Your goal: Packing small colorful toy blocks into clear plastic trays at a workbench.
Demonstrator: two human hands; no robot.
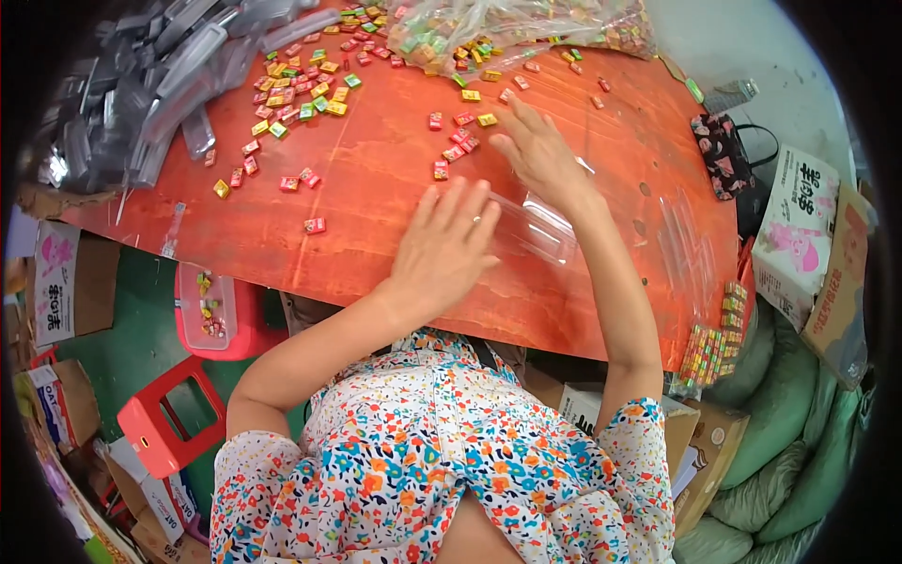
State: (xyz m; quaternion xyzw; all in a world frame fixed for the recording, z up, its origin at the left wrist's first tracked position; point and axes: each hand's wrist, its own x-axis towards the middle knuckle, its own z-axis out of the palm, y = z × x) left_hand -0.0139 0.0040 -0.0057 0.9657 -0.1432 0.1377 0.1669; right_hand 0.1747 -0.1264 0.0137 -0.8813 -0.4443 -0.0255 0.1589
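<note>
Risk: the clear plastic box (536, 228) looks light and slippery, so a sideways push from either hand could skate it across the bench (376, 179) and off the near edge.
Second risk: the small sweets (458, 148) just beyond the fingers lie loose (a sweep of the wrist would scatter them).
Left hand (442, 249): palm down, fingers spread and straight, resting on the bench at the box's left end; it grips nothing.
Right hand (537, 150): reaching forward over the box's far side, fingers spread apart and flat, tips near the sweets, empty.
Box: lying flat between the two hands, near the bench's front edge.
Further off: grey plastic trays (150, 85) heaped far left, a bag of sweets (526, 23) at the far edge.
</note>
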